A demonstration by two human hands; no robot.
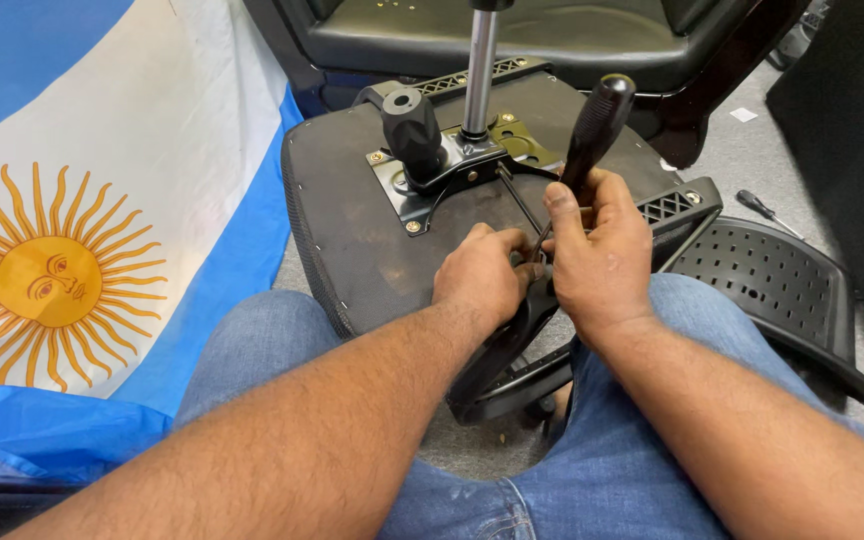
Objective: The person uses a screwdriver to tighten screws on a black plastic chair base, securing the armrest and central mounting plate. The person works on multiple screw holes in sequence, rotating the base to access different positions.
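**Lighting and picture quality: head view**

Even, bright indoor light from above. Shadows are soft and short beneath the forearms and the chair seat. Mild glare runs along the metal post. Focus is sharp at centre; the nearest forearm softens slightly. Slight wide-angle stretching appears at the edges.

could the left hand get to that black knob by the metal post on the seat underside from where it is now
Probably yes. The left hand rests on the upturned seat base, and the black knob stands just beyond it with only bare panel between them.
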